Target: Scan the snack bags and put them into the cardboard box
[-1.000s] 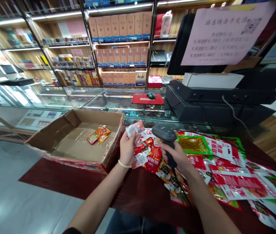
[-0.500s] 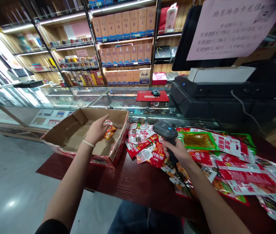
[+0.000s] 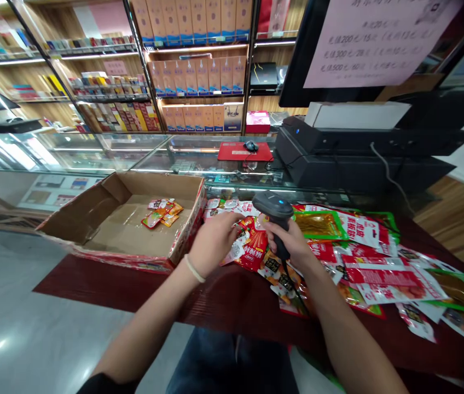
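My right hand (image 3: 291,241) grips the handle of a black barcode scanner (image 3: 273,207) with a blue light on top. The scanner hangs over a pile of snack packets (image 3: 252,253) on the dark red table. Over the left edge of this pile is my left hand (image 3: 216,241), wearing a pale band at the wrist. Its fingers are partly bent and apart, close to the packets, with no packet visibly held. Left of it stands an open cardboard box (image 3: 104,232) with several small red and orange snack packets (image 3: 162,212) lying inside.
Behind the table runs a glass display counter (image 3: 162,158) with a mouse (image 3: 250,146) on a red mat (image 3: 232,155). A monitor bearing a pink paper sign (image 3: 371,49) stands at right above black equipment (image 3: 338,164). Green-edged packets (image 3: 318,225) lie right of the scanner.
My left hand has moved right, from over the box to the packet pile, leaving small packets in the box. My right hand still holds the scanner. The view has shifted slightly.
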The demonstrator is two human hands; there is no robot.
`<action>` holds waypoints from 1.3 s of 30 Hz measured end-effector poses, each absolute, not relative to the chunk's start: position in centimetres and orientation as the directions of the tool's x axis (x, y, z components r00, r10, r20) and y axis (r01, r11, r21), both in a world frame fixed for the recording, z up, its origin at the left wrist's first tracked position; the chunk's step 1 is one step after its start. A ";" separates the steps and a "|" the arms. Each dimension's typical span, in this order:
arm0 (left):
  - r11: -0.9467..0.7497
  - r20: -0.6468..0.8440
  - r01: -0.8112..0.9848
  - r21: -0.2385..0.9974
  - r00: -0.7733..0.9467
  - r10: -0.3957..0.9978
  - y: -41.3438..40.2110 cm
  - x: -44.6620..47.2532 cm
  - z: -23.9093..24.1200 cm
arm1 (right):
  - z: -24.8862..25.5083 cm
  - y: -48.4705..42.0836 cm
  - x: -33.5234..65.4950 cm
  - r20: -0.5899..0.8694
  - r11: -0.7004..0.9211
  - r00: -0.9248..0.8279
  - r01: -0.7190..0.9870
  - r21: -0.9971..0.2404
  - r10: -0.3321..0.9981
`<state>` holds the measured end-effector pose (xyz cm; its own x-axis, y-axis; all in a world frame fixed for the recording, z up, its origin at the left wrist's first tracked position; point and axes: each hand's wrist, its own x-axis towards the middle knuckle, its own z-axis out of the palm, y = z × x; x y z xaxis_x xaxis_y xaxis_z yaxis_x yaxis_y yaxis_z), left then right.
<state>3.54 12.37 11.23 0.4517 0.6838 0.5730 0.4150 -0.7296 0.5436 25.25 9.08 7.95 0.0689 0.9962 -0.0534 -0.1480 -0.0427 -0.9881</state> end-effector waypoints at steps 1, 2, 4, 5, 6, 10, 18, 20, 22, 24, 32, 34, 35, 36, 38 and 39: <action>-0.712 0.536 0.440 0.547 0.470 0.702 12.7 4.7 9.6 | 7.9 9.1 25.4 -0.052 -0.040 0.076 -0.150 -0.988 0.996; -0.679 0.477 0.497 0.541 0.484 0.734 13.2 5.4 8.0 | 7.9 9.1 25.5 -0.050 -0.037 0.081 -0.154 -0.987 0.995; -0.621 0.404 0.618 0.483 0.472 0.784 14.7 6.0 5.3 | 7.9 9.2 25.7 -0.049 -0.032 0.092 -0.169 -0.985 0.995; -0.601 0.376 0.661 0.449 0.471 0.798 15.4 5.8 4.3 | 7.9 9.2 25.8 -0.054 -0.036 0.094 -0.176 -0.984 0.994; -0.587 0.359 0.692 0.419 0.468 0.808 16.1 5.5 3.6 | 8.0 9.2 25.8 -0.061 -0.043 0.093 -0.179 -0.983 0.994; -0.564 0.329 0.726 0.394 0.461 0.824 17.4 4.0 2.3 | 7.9 9.4 25.6 -0.067 -0.049 0.112 -0.159 -0.986 0.991; -0.409 0.379 0.393 0.823 0.155 0.912 15.4 5.4 2.7 | 7.4 9.6 25.3 -0.045 -0.035 0.098 -0.105 -0.994 0.994; -0.333 0.332 0.136 0.933 0.032 0.943 14.9 6.1 3.1 | 7.4 9.5 25.3 -0.031 -0.021 0.111 -0.091 -0.996 0.993; -0.205 0.209 -0.153 0.967 0.011 0.978 14.7 6.6 3.2 | 7.5 9.5 25.2 -0.029 -0.019 0.134 -0.075 -0.997 0.991; -0.039 0.078 -0.390 0.920 0.083 0.993 14.9 6.9 3.2 | 7.7 9.4 25.3 -0.025 -0.017 0.148 -0.057 -0.998 0.989; 0.123 -0.027 -0.606 0.786 0.166 0.986 15.8 6.2 3.1 | 8.4 9.0 25.1 -0.076 -0.086 0.071 0.152 -0.985 0.995; 0.120 -0.020 -0.611 0.783 0.169 0.985 15.8 6.1 3.1 | 8.5 8.8 24.9 -0.086 -0.091 0.037 0.154 -0.984 0.996; 0.122 -0.018 -0.614 0.780 0.172 0.985 15.8 6.1 3.1 | 8.6 8.7 24.9 -0.088 -0.090 0.021 0.150 -0.985 0.996; 0.122 -0.016 -0.617 0.777 0.175 0.984 15.8 6.1 3.1 | 8.6 8.7 24.8 -0.088 -0.089 0.011 0.149 -0.985 0.996; 0.122 -0.015 -0.623 0.773 0.175 0.985 15.7 6.2 3.1 | 8.5 8.7 24.9 -0.094 -0.093 0.002 0.159 -0.983 0.996; 0.120 -0.017 -0.625 0.772 0.168 0.986 15.7 6.3 3.1 | 8.4 8.7 25.0 -0.101 -0.099 -0.004 0.165 -0.981 0.995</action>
<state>6.29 15.74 3.06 0.1677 0.9857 -0.0174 -0.6248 0.1199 0.7715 25.01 8.72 8.44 -0.0038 0.9948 -0.1013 0.1646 -0.0993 -0.9814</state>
